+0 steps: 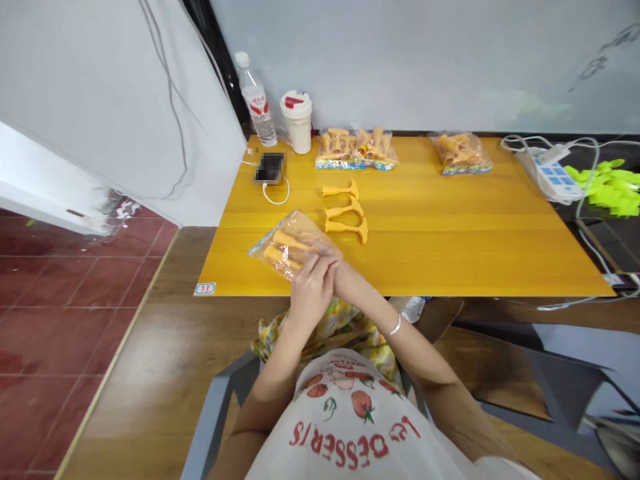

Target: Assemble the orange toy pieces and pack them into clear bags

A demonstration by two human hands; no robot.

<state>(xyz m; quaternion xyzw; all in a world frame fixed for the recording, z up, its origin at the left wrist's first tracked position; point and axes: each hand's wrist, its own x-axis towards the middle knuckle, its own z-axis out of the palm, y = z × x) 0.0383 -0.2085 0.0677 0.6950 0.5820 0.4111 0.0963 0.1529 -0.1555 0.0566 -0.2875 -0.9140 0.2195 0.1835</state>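
A clear zip bag lies slanted near the table's front edge, its coloured zip strip toward the left. Two orange hammer-shaped plastic pieces show inside it. My left hand bends its fingers over the bag's near right end. Close against it, my right hand has its fingers closed at the same end, partly hidden by the left. Just beyond the bag, three loose orange pieces lie in a column: a top one, a middle one and a bottom one.
Two filled zip bags, one at the middle and one further right, lie along the table's back. A water bottle, a lidded cup and a phone on a cable occupy the back left. A power strip and bright yellow-green pieces sit right.
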